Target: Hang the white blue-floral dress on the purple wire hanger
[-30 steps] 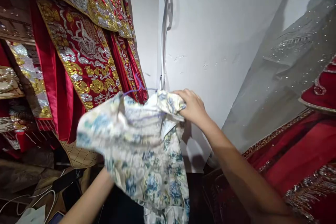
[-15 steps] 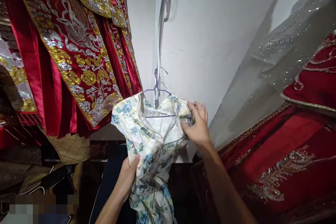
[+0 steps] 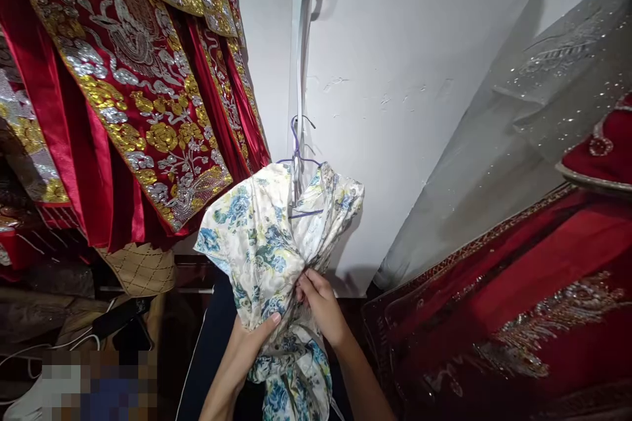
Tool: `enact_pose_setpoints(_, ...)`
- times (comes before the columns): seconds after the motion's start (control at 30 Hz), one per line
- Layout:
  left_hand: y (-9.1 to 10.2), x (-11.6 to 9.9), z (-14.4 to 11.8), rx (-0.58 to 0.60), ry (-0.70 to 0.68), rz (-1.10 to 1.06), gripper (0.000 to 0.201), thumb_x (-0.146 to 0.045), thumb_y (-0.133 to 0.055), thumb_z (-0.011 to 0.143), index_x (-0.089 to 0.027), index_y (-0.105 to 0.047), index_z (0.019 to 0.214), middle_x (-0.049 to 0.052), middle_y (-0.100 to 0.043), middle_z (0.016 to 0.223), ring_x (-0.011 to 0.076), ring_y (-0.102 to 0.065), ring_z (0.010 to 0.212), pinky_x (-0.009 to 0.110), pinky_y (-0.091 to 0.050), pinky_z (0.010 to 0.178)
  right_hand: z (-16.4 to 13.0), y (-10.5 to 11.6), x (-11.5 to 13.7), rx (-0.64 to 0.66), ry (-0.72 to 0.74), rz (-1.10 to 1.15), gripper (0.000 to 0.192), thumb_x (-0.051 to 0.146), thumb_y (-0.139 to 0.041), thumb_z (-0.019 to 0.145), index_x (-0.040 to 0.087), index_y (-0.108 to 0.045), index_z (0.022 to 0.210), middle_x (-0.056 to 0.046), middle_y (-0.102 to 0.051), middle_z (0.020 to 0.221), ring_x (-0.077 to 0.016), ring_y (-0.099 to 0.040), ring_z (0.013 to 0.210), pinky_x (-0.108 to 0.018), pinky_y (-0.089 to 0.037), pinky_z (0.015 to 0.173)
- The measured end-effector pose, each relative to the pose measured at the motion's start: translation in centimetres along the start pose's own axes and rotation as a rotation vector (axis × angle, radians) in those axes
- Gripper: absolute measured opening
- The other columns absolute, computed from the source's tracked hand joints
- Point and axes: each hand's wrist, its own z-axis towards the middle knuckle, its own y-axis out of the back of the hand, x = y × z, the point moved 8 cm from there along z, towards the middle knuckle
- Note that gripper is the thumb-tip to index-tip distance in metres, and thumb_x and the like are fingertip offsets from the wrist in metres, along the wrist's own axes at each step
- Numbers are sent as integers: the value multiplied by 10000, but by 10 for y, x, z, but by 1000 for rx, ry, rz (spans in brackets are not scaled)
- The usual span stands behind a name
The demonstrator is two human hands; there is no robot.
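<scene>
A white dress with blue and yellow flowers (image 3: 264,227) hangs in front of me on a purple wire hanger (image 3: 297,138). The hanger's hook is caught at a white strap (image 3: 299,72) running down the wall. My left hand (image 3: 254,342) grips the dress at its left side near the waist, thumb on the front and the other fingers hidden behind the cloth. My right hand (image 3: 318,299) pinches the fabric at the lower end of the V neckline. Below my hands the cloth falls in bunched folds.
Red costumes with gold and silver embroidery (image 3: 162,138) hang at left. At right are a sheer sparkling fabric (image 3: 494,151) and a beaded red garment (image 3: 494,289). A quilted beige item (image 3: 143,270), a white cable (image 3: 74,342) and a dark object lie lower left.
My right hand has left the right shoulder and moved down and left to the neckline's lower end. My left hand has shifted slightly right and down. The dress front is pulled further over.
</scene>
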Motion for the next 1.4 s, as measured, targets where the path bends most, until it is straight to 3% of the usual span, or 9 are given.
enact_pose_setpoints(0.17, 19, 3, 3, -106, 23, -10, 714, -508, -780, 710, -194, -560, 1312, 159, -636, 1299, 384, -556, 1272, 503, -446, 1070, -6, 11, 13, -38, 66, -5, 436, 546, -522, 941, 191, -554, 689, 18, -480, 591, -137, -448, 579, -268, -350, 579)
enact_pose_setpoints(0.33, 36, -28, -7, -466, -368, 387, 694, -490, -697, 806, -222, -440, 1393, 161, -436, 1449, 360, -375, 1397, 514, -308, 1155, -9, 2, 5, -39, 8, 58, 434, 574, -564, 907, 189, -576, 706, 27, -460, 564, -131, -426, 543, -266, -339, 547)
enact_pose_setpoints(0.5, -28, -30, 3, -17, -424, 377, 452, -390, -589, 893, -244, -517, 1315, 105, -612, 1236, 284, -572, 1196, 396, -421, 1028, -9, -25, 0, 108, -51, 97, 447, 587, -584, 876, 196, -538, 665, 33, -470, 534, -122, -426, 516, -254, -353, 526)
enact_pose_setpoints(0.7, -52, -14, 8, 181, -372, 386, 294, -463, -435, 974, -224, -524, 828, 21, -570, 754, 206, -576, 725, 295, -434, 674, -16, -33, -17, 313, -242, 80, 369, 468, -534, 889, 192, -555, 646, 46, -502, 433, -91, -395, 392, -227, -290, 446)
enact_pose_setpoints(0.8, -51, -1, 4, 209, -373, 426, 313, -471, -394, 992, -236, -457, 795, 13, -495, 730, 191, -506, 677, 285, -387, 616, 12, -13, 18, 272, -222, 60, 323, 407, -548, 861, 181, -602, 636, 34, -542, 435, -85, -410, 379, -211, -285, 413)
enact_pose_setpoints(1.0, -70, 16, -4, 280, -418, 521, 259, -406, -395, 988, -245, -437, 790, 30, -497, 772, 211, -504, 719, 306, -381, 639, 96, 31, 168, 13, 108, 99, 244, 367, -607, 832, 164, -640, 701, 27, -589, 521, -59, -439, 416, -170, -302, 399)
enact_pose_setpoints(1.1, -83, 11, -6, 357, -483, 567, 187, -338, -402, 980, -244, -488, 843, 62, -559, 874, 234, -542, 820, 329, -417, 712, 96, 24, 190, -42, 227, 110, 264, 375, -571, 858, 157, -634, 724, 25, -579, 503, -67, -438, 419, -178, -313, 414)
enact_pose_setpoints(1.23, -87, -41, 7, 472, -541, 529, 165, -289, -455, 963, -234, -566, 1072, 63, -604, 946, 224, -570, 860, 339, -450, 796, 73, 9, 153, -50, 258, 90, 290, 416, -554, 892, 174, -612, 742, 36, -555, 485, -89, -464, 446, -200, -345, 462)
enact_pose_setpoints(1.4, -72, -188, 23, 186, -889, 346, 453, -280, -443, 1002, -281, -396, 1453, 83, -594, 1137, 207, -579, 972, 327, -442, 891, 63, 10, 144, -22, 246, 79, 300, 389, -558, 884, 195, -540, 656, 55, -482, 442, -94, -435, 415, -219, -312, 451)
